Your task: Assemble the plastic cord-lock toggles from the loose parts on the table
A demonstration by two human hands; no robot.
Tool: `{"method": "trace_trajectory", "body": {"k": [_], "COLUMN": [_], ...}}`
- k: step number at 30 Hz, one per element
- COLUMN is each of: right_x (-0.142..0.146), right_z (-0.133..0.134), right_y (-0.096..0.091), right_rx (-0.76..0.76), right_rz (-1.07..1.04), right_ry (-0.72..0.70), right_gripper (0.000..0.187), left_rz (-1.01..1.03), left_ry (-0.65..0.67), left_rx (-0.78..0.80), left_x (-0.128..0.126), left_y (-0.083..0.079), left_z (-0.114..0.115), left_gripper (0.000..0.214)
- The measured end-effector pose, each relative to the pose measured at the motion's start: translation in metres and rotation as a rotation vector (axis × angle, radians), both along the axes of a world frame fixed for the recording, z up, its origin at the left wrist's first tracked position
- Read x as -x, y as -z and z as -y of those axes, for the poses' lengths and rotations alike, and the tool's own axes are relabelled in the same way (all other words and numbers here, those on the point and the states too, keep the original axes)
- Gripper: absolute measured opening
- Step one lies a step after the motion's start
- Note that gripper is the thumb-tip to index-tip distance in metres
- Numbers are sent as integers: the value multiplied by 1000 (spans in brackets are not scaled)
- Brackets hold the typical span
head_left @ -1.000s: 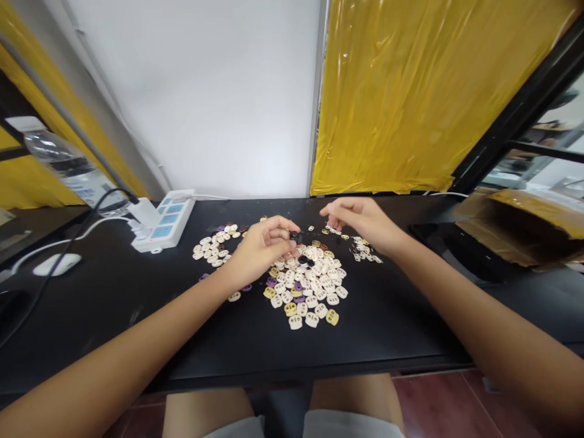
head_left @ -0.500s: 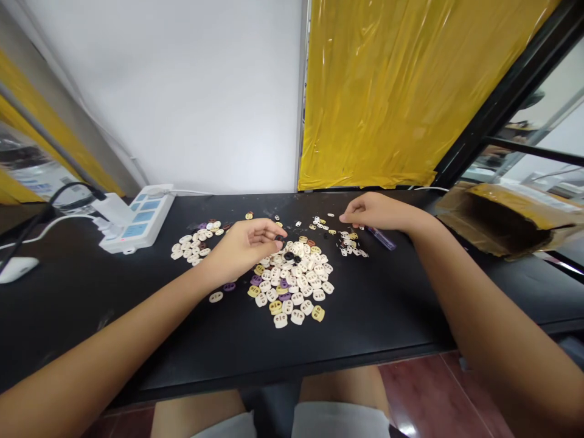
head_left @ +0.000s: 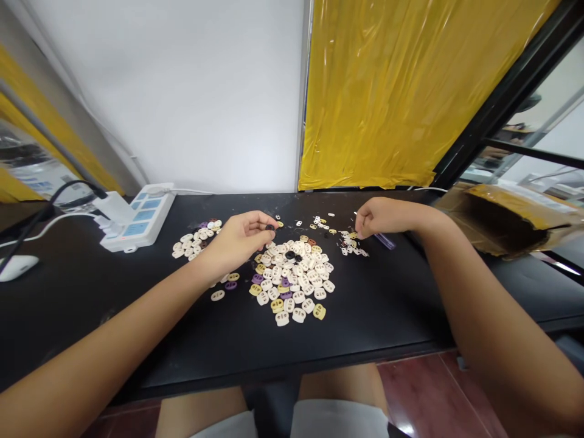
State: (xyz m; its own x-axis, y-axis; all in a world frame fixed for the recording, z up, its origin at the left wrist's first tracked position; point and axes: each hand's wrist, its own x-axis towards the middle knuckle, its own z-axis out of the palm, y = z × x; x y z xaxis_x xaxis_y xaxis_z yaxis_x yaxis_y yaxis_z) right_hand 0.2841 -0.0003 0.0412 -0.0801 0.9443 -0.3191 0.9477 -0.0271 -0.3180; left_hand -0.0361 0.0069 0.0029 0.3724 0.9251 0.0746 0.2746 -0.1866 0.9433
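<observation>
A pile of small two-hole cord stoppers (head_left: 294,277), mostly cream with some yellow, purple and black ones, lies in the middle of the black table (head_left: 374,316). My left hand (head_left: 239,237) hovers just above the pile's far left side, fingers pinched on a small black piece (head_left: 270,227). My right hand (head_left: 385,218) rests further right, fingers curled and pinched over a scatter of tiny pieces (head_left: 351,246); what it holds is too small to make out. A purple pen-like stick (head_left: 384,242) lies beside it.
A second cream heap (head_left: 194,238) lies left of the pile. A white power strip (head_left: 137,222) with plugs and cables sits at the far left, a white mouse (head_left: 16,266) beyond it. A torn cardboard box (head_left: 506,219) stands at the right. Yellow plastic sheet (head_left: 401,91) hangs behind.
My left hand has lifted slightly and moved back from the pile with the black piece. My right hand has shifted a little to the right and curled down over the small scatter.
</observation>
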Motion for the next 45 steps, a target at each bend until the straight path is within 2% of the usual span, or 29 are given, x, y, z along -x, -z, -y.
{"method": "trace_trajectory", "body": {"k": [7, 19, 22, 26, 29, 32, 34, 37, 40, 45], "right_x": [-4, 14, 14, 11, 15, 36, 59, 91, 107, 111], "right_z": [-6, 0, -1, 1, 6, 14, 20, 26, 29, 29], "right_y": [13, 13, 14, 9, 1, -2, 3, 17, 30, 36], "right_rx": [59, 34, 23, 43, -16, -202, -258, -281, -299, -301], "right_rz": [65, 85, 106, 79, -111, -567, -909, -1224, -1353, -1367], "right_ry": [-26, 63, 66, 46, 30, 11, -19, -7, 52, 98], "right_gripper": [7, 6, 8, 8, 9, 21, 27, 32, 35, 35], "left_rz": [-128, -262, -158, 66, 166, 241, 295, 349, 372, 382], "left_ry": [3, -50, -62, -33, -1, 95, 180, 235, 218, 190], "left_rx": [-142, -305, -245, 4, 134, 132, 96, 54, 56, 89], "left_x": [9, 22, 22, 14, 6, -3, -7, -12, -14, -16], "left_y": [2, 6, 3, 0, -3, -6, -7, -4, 2, 9], "left_z": [-7, -18, -19, -17, -9, 5, 13, 19, 17, 16], "left_gripper": [22, 13, 16, 7, 3, 5, 9, 13, 14, 18]}}
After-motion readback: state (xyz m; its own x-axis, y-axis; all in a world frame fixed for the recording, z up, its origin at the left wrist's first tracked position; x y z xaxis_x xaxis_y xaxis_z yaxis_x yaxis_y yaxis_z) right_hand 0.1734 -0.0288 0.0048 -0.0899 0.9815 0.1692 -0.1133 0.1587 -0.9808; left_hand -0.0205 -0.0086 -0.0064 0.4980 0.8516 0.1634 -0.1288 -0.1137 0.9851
